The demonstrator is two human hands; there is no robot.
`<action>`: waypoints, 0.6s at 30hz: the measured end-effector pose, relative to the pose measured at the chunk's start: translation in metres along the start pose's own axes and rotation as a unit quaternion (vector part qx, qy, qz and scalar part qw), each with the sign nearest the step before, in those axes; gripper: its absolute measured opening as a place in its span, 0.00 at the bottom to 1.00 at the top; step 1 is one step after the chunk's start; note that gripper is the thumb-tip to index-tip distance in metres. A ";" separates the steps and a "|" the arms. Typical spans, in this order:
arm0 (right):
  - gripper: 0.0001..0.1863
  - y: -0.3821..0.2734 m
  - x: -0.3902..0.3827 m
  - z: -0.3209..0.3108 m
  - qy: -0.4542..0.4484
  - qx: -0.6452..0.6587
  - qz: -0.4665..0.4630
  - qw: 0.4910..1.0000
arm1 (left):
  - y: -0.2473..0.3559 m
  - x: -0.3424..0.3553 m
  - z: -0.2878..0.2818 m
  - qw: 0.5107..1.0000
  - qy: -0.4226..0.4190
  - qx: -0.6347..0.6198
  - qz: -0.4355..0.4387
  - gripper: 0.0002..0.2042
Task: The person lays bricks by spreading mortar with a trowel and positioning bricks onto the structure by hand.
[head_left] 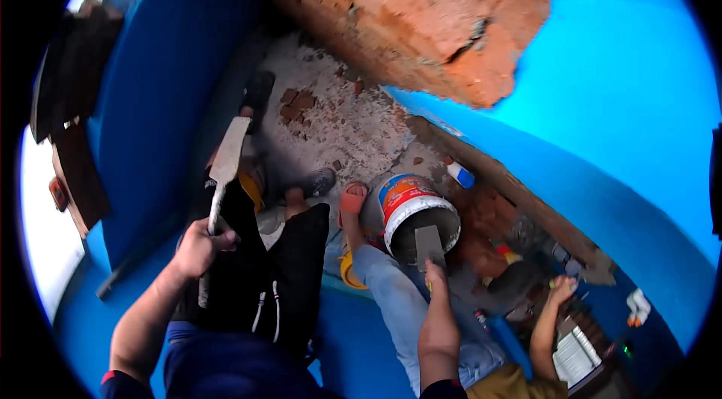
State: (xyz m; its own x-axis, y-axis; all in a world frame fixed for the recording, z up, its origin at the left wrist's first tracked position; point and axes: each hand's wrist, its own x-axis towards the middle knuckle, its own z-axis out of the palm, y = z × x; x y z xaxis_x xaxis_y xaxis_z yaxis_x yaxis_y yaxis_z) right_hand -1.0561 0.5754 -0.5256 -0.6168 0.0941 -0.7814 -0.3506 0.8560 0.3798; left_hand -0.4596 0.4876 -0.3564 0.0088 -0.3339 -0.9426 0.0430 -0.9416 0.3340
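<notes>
My left hand (201,247) is closed around the handle of a trowel (228,154), whose long, pale blade points up and away from me. Grey residue coats its blade and shank. To the right, my right hand (435,276) grips a second trowel with a flat rectangular blade (429,242). That blade reaches over the mouth of a bucket (410,194) and overlaps the grey mortar (449,223) inside; whether it touches the mortar I cannot tell. The bucket is red, orange and blue with a white, mortar-smeared rim.
A broken brick wall edge (421,15) juts across the top, beside blue walls (632,83). Another person in light jeans (398,309) sits close on my right, one hand (562,290) raised. Brick rubble (297,106) litters the floor. A blue-and-white bottle (459,173) lies beyond the bucket.
</notes>
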 end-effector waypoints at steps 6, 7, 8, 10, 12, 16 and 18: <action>0.31 -0.040 0.053 0.023 0.161 -0.284 -0.048 0.944 | -0.027 0.018 0.008 0.998 0.055 -0.006 -0.002 0.05; 0.31 -0.043 0.053 0.023 0.160 -0.288 -0.019 0.944 | -0.025 0.022 0.011 0.998 0.060 -0.001 0.000 0.05; 0.32 -0.035 0.071 0.026 0.175 -0.302 -0.035 0.936 | -0.029 0.026 0.012 0.999 0.045 -0.019 0.016 0.07; 0.32 -0.036 0.090 0.039 0.172 -0.308 -0.035 0.935 | -0.026 0.032 0.024 0.999 0.049 0.004 0.012 0.07; 0.34 -0.038 0.108 0.044 0.146 -0.239 -0.020 0.960 | -0.027 0.041 0.034 0.999 0.038 0.026 0.005 0.08; 0.29 -0.032 0.156 0.061 0.023 -0.020 -0.025 0.999 | -0.026 0.047 0.044 0.999 0.024 0.045 0.001 0.08; 0.25 -0.022 0.168 0.063 0.077 0.038 -0.147 0.985 | -0.025 0.049 0.054 0.998 0.017 0.052 -0.005 0.08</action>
State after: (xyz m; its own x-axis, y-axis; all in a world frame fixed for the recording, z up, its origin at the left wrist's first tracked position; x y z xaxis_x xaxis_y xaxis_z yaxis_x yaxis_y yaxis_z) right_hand -1.1074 0.6044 -0.6967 -0.5982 -0.2361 -0.7658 -0.4790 0.8715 0.1055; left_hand -0.5144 0.4924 -0.4101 0.0421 -0.3246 -0.9449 -0.0614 -0.9448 0.3218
